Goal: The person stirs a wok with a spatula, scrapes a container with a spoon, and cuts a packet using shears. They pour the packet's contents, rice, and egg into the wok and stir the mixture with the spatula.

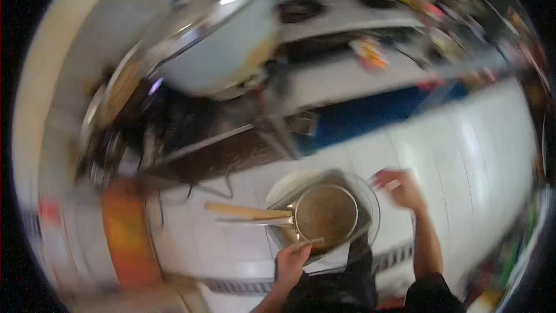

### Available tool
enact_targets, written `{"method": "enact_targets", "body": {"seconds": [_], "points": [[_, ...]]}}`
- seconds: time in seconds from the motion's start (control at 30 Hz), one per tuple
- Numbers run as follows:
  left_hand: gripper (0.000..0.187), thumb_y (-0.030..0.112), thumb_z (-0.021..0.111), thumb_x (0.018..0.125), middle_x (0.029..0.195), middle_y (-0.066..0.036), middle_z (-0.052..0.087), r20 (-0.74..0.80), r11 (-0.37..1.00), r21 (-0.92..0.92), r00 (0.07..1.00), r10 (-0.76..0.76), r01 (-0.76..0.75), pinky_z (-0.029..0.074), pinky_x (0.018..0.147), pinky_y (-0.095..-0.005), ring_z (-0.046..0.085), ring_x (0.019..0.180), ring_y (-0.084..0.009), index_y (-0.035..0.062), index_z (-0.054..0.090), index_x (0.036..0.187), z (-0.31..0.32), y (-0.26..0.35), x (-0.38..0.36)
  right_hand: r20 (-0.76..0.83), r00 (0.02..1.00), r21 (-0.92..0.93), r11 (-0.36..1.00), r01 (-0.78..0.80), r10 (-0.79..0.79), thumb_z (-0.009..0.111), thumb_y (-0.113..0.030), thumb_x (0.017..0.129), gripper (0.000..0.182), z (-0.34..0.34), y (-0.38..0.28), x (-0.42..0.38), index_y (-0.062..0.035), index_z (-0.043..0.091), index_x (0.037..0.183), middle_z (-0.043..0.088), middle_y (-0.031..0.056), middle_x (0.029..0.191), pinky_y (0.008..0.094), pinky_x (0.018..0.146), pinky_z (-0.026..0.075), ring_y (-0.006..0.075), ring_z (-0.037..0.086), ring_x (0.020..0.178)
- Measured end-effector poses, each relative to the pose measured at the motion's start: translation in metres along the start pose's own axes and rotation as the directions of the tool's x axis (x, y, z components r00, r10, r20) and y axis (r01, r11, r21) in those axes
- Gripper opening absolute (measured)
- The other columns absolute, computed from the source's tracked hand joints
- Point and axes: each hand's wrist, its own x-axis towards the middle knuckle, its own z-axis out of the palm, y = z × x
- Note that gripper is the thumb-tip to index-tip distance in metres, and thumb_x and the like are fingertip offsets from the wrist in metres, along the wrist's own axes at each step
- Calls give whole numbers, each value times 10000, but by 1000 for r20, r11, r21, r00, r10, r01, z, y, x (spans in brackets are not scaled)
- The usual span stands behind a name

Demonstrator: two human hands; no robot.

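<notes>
Holds the near left edge of a dark tray (pixel 362 221) with the left hand (pixel 292 261), with fingers closed on it just beside a round pot (pixel 326 215). Has the round pot over the tray, just ahead of the dark clothes (pixel 327 293), brown inside, with a wooden handle (pixel 240 210) pointing left. Has a clear round rim (pixel 378 211) around the right side of the tray. Has the right hand (pixel 402 188) out past the clear round rim, apart from the pot. Too blurry to tell those fingers as open or closed. Has white floor (pixel 440 156) below, an orange thing (pixel 130 232) off to the left, and a big pale pot (pixel 223 58) ahead on the left.
</notes>
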Motion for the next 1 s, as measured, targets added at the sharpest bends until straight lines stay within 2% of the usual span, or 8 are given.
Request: {"method": "enact_targets", "body": {"seconds": [0.13,0.17,0.2,0.33,0.43,0.6,0.93,1.0], "points": [[146,80,623,867,860,-26,657,-495,971,-222,849,-186,83,461,690,-239,568,768,-87,-14,662,972,43,-47,-40,-600,768,-606,755,-250,-226,497,-144,921,276,-181,214,175,11,557,1141,611,191,1072,348,817,481,307,615,929],[151,86,617,872,859,-29,663,-542,976,-193,819,-189,98,468,706,-242,576,775,-91,-20,662,970,45,-59,-58,-695,715,-426,843,-328,-73,515,-179,911,325,-217,246,205,10,535,1175,564,230,1139,380,884,446,347,579,992],[158,93,611,876,859,-33,669,-573,977,-174,795,-202,123,474,722,-246,584,781,-95,-26,662,967,48,-68,-78,-589,675,-738,637,-225,-444,502,-175,907,377,-258,312,226,21,479,1228,513,258,1203,416,946,393,372,514,1096],[180,119,607,879,876,-60,672,-756,979,-204,632,-171,21,484,741,-270,603,788,-120,-31,659,964,73,-59,-115,-202,949,-956,260,-138,-242,463,-158,890,530,-348,419,267,27,333,1368,378,257,1375,398,1072,290,376,339,1296],[191,130,617,872,878,-71,672,-842,975,-220,512,-170,-37,485,742,-278,606,782,-129,-31,660,966,84,-67,-137,-464,873,-777,542,-321,-148,533,-145,838,408,-322,339,253,38,497,1200,498,262,1213,455,907,415,414,505,1093],[264,155,590,901,930,-136,660,-822,980,-195,550,-146,-31,537,766,-331,640,831,-190,-78,609,1023,88,-87,-153,-413,909,-807,438,-397,63,688,-133,692,343,-323,320,269,49,547,945,593,239,964,475,817,442,424,569,906],[228,139,602,885,926,-98,673,-831,975,-222,528,-174,-28,536,689,-294,640,817,-164,-49,642,1006,33,-103,-173,-408,815,-911,123,-393,-412,632,-186,798,262,-320,435,285,40,606,930,631,215,904,462,749,495,376,619,866],[221,148,590,894,936,-83,671,-800,905,-402,533,-275,-137,530,692,-298,638,812,-170,-34,643,1008,8,-105,-182,-387,891,-920,166,-355,-238,541,-133,861,201,-263,323,236,46,608,924,635,196,861,467,724,495,356,624,802]]}}
